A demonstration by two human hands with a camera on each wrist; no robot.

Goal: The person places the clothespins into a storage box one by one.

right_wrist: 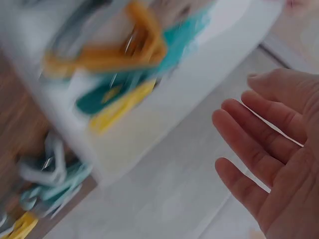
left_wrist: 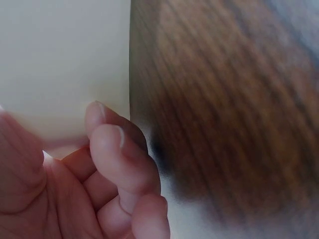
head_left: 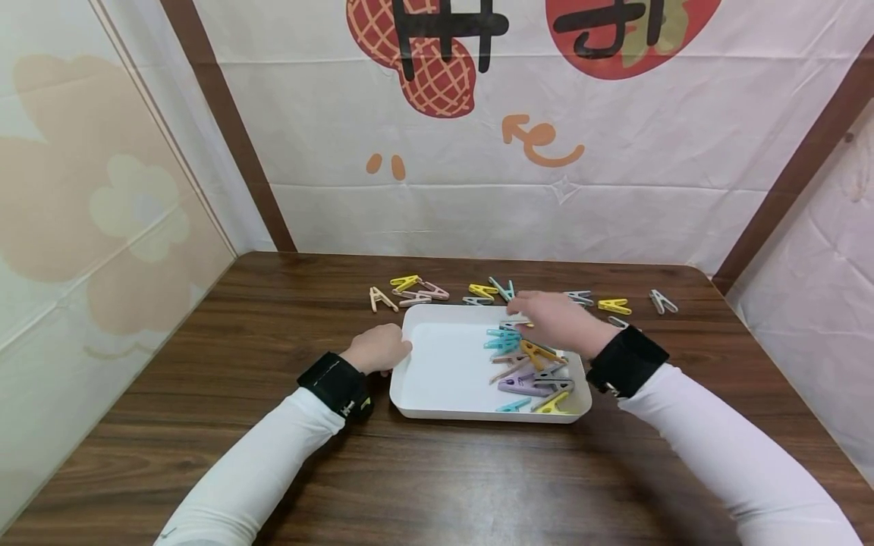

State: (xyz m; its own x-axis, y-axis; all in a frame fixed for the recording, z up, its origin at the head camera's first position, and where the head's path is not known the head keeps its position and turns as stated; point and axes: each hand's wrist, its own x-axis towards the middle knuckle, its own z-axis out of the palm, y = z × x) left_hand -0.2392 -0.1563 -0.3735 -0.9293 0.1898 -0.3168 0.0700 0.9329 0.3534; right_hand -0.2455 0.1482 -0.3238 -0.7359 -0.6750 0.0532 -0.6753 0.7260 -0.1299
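A white tray (head_left: pixel 440 368) sits on the wooden table. My left hand (head_left: pixel 378 349) holds its left edge; in the left wrist view the curled fingers (left_wrist: pixel 124 159) meet the tray wall. Over the tray's far right part hovers my right hand (head_left: pixel 563 322), fingers spread and holding nothing in the right wrist view. Clothespins fill the tray's right side: an orange clothespin (head_left: pixel 539 353), a purple clothespin (head_left: pixel 517 384), a yellow clothespin (head_left: pixel 551 404), teal ones (head_left: pixel 504 341) and several more. Past the far rim, a light blue clothespin (head_left: pixel 501 289) lies near my right fingertips.
Loose clothespins lie along the back of the table (head_left: pixel 307 455): a beige one (head_left: pixel 381 299) and a yellow one (head_left: pixel 404 283) at left, another yellow one (head_left: pixel 615 306) and a grey one (head_left: pixel 662 302) at right. A printed cloth (head_left: pixel 423 220) hangs behind.
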